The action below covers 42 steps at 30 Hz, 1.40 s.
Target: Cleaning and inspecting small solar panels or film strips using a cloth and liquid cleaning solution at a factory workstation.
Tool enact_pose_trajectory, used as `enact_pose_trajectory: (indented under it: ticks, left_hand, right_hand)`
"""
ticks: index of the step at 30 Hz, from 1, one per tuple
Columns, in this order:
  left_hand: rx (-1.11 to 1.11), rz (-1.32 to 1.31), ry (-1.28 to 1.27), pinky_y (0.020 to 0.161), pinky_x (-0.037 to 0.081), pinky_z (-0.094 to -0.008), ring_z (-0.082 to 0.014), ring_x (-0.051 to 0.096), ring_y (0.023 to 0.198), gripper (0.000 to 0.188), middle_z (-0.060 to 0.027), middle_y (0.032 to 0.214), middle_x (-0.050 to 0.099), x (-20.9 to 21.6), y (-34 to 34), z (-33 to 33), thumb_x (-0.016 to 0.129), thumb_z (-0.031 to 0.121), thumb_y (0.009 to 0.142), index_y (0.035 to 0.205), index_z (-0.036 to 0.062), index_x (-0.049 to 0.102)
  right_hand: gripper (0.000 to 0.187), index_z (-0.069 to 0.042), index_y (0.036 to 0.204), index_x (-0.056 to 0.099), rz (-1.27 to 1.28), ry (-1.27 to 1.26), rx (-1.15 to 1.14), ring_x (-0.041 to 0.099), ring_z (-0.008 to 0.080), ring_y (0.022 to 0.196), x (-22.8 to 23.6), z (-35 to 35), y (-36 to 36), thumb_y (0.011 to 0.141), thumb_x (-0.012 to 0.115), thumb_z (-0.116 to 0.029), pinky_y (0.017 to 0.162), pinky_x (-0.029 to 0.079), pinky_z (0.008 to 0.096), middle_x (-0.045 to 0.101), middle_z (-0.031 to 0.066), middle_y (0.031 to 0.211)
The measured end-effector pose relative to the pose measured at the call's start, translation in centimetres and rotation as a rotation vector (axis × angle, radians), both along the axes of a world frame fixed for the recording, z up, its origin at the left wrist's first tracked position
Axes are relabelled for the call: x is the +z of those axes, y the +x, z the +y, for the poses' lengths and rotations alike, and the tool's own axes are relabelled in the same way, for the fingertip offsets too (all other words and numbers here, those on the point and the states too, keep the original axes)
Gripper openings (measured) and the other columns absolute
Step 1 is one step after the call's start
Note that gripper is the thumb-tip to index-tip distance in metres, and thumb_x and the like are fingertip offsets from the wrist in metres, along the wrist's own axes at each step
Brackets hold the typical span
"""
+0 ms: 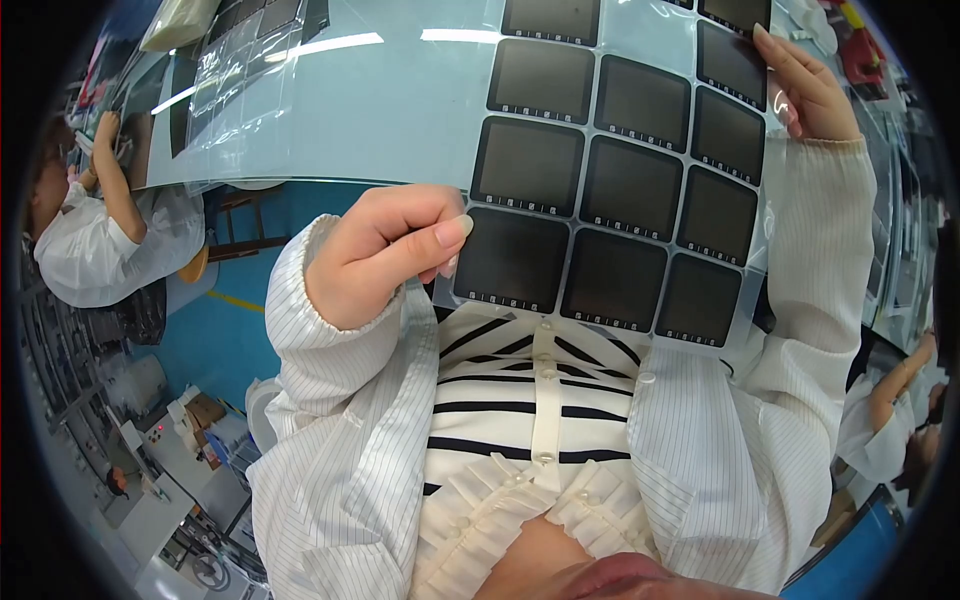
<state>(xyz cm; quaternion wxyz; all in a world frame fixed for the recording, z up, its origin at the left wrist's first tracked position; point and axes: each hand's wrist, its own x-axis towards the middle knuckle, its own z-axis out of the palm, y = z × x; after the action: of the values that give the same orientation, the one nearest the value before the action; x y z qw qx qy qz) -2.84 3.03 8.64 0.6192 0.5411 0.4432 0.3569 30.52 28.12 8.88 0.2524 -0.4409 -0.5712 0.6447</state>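
I hold up a thin translucent sheet (648, 30) bearing rows of dark, square, glossy panels (632, 187), each with a strip of small printed marks along its lower edge. One spot near the top has no dark panel on it. My left hand (385, 245) pinches the sheet's left edge between thumb and bent fingers, beside the lowest rows. Higher up, my right hand (812, 92) grips the right edge, its fingers partly hidden behind the sheet. The sheet is tilted above the near edge of a pale glossy table (370, 115); its top runs out of view.
Clear plastic sheets with dark panels (240, 70) lie at the table's left, near a whitish bag (180, 22). A co-worker (115, 245) sits at the left; another person's arm (900, 375) shows at the right. A red item (862, 62) stands at the upper right.
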Motion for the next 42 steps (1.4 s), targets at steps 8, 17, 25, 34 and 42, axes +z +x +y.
enact_pose_trajectory:
  ticks: [8, 17, 25, 34, 42]
  left_hand:
    - [-0.053, 0.084, 0.022, 0.056, 0.036, -0.0241, -0.0105, 0.044, 0.059, 0.031, -0.0025, 0.064, 0.048, 0.1, -0.1, 0.0, 0.047, 0.018, 0.093, 0.068, 0.0014, 0.049]
    - [0.038, 0.335, 0.014, 0.053, 0.037, -0.0263, -0.0125, 0.045, 0.054, 0.030, -0.0038, 0.059, 0.050, -0.4, 0.9, -0.2, 0.054, 0.019, 0.090, 0.067, -0.0006, 0.051]
    - [-0.077, 0.475, 0.029, 0.048, 0.036, -0.0280, -0.0138, 0.044, 0.050, 0.034, -0.0065, 0.057, 0.050, -0.8, -0.8, -1.0, 0.064, 0.026, 0.084, 0.066, -0.0005, 0.053]
    - [0.227, 0.061, -0.559, 0.048, 0.035, -0.0276, -0.0156, 0.043, 0.050, 0.054, -0.0076, 0.067, 0.057, -14.6, -9.1, -4.1, 0.041, 0.054, 0.089, 0.077, 0.0042, 0.059]
    - [0.474, -0.875, -0.518, 0.072, 0.046, -0.0282, -0.0174, 0.056, 0.081, 0.042, -0.0091, 0.094, 0.061, -20.5, -20.6, -4.1, 0.036, 0.040, 0.095, 0.108, 0.0048, 0.055]
  right_hand:
    - [0.032, 0.000, 0.105, 0.062, -0.010, 0.050, -0.052, 0.046, 0.0006, 0.035, -0.6, -0.8, -0.8, 0.089, 0.061, -0.028, 0.031, 0.027, 0.0111, 0.057, -0.0022, 0.055]
    - [0.023, -0.003, 0.084, 0.064, -0.307, 0.184, -0.056, 0.040, 0.0002, 0.035, -2.1, -2.5, -3.1, 0.085, 0.065, -0.026, 0.033, 0.024, 0.0142, 0.050, -0.0052, 0.049]
    - [0.052, 0.002, 0.117, 0.053, -0.316, 0.338, -0.051, 0.041, 0.0013, 0.038, -2.5, -3.0, -3.7, 0.077, 0.075, -0.022, 0.035, 0.027, 0.0168, 0.050, -0.0052, 0.058]
    - [0.057, -0.001, 0.124, 0.049, -0.298, 0.297, -0.102, 0.040, 0.0007, 0.040, -2.1, -3.2, -3.9, 0.076, 0.075, -0.018, 0.035, 0.025, 0.0162, 0.049, -0.0059, 0.059]
    - [0.065, 0.002, 0.130, 0.040, -0.245, 0.265, -0.095, 0.038, 0.0008, 0.040, -1.8, -3.7, -3.7, 0.076, 0.073, -0.011, 0.036, 0.025, 0.0153, 0.052, -0.0036, 0.064]
